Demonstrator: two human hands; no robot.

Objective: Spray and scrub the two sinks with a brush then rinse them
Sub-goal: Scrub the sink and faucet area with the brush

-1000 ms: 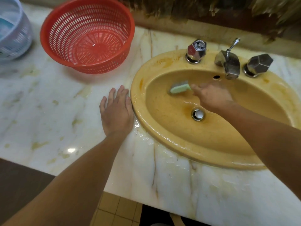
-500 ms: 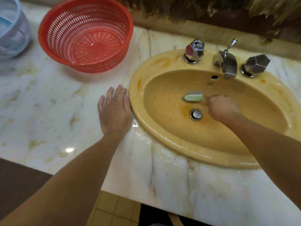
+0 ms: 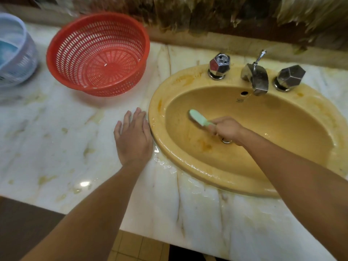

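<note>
A red slotted plastic basket (image 3: 98, 53) sits on the white marble counter (image 3: 56, 140), toward the back wall, tipped a little so its open side faces forward. To its left, at the frame's edge and apart from it, stands a pale blue and white basket (image 3: 17, 53), only partly in view and blurred. The counter carries yellowish stains and grey-brown veins, and a small bright glint of light (image 3: 84, 184) lies on its near part. Water pools on the marble along its front portion. Behind the counter runs a dark, streaked and stained wall (image 3: 216, 17). Below the counter's front edge, tan floor tiles (image 3: 135, 247) show.
</note>
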